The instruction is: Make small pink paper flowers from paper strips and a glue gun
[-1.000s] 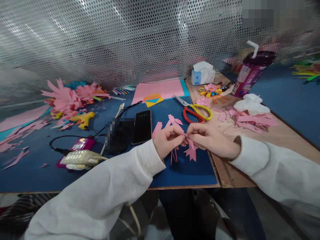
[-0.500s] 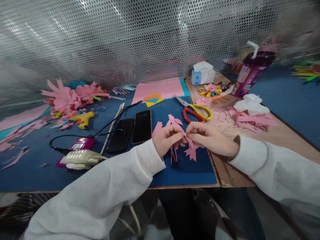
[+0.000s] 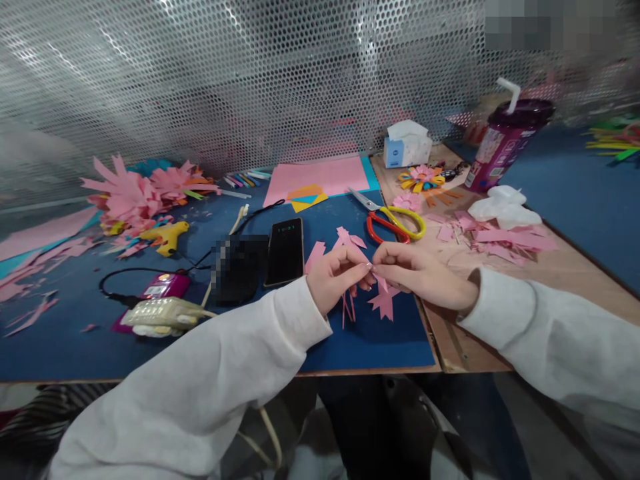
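Note:
My left hand (image 3: 339, 276) and my right hand (image 3: 417, 275) meet fingertip to fingertip above the blue board. Both are closed in a pinch on a small pink paper strip (image 3: 379, 278), mostly covered by the fingers. Beneath and around them lie cut pink paper pieces (image 3: 383, 305), one with a notched, pointed end. More pink strips (image 3: 345, 237) show just beyond the left fingers. Scissors (image 3: 395, 223) with one red and one yellow handle lie behind my right hand, blades partly apart and pointing away to the left.
Left of my hands are two phones (image 3: 283, 252), a power strip (image 3: 163, 316), cables and a yellow glue gun (image 3: 167, 238). Pink paper flowers (image 3: 127, 193) stand at the back left. Tissue box (image 3: 407, 145), purple cup (image 3: 507, 147) and pink scraps (image 3: 510, 240) are on the right.
My hands keep the same pinch with hardly any movement. The view has shifted very slightly.

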Demonstrator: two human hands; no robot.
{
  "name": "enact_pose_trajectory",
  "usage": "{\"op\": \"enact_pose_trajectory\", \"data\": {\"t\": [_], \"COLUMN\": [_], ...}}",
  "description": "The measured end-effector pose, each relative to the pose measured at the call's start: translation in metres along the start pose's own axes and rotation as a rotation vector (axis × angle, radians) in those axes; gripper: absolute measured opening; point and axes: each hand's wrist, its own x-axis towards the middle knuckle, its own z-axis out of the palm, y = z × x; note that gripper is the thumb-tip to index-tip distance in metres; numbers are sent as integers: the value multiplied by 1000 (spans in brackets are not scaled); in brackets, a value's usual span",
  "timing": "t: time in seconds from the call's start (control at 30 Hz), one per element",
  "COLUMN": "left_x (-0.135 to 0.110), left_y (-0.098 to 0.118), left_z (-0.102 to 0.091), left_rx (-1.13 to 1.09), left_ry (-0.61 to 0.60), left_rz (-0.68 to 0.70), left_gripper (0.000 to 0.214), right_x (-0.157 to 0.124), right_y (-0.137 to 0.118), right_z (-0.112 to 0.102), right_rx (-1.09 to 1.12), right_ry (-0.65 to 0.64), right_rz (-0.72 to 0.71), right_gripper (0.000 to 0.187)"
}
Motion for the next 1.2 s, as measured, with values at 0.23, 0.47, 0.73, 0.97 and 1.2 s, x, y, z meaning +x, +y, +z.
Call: {"op": "enact_pose_trajectory", "data": {"t": [0.23, 0.47, 0.73, 0.97, 1.2], "left_x": [0, 2, 1, 1, 1], "left_y": [-1, -1, -4, -5, -6], "left_z": [0, 1, -2, -2, -1], "left_rx": [-16, -61, 10, 13, 51], "left_ry": [6, 15, -6, -35, -49], "left_rz": [-17, -68, 26, 95, 147], "left_gripper": [18, 19, 23, 22, 23], "right_x": [0, 1, 1, 1, 1], "right_y": [2, 6, 5, 3, 4], "right_z": [-1, -3, -3, -3, -2], "right_rx": [15, -20, 17, 45, 37], "right_ry": [-28, -7, 13, 23, 6], "right_rz": [-32, -52, -51, -18, -34], "right_gripper": [12, 14, 16, 20, 16]}}
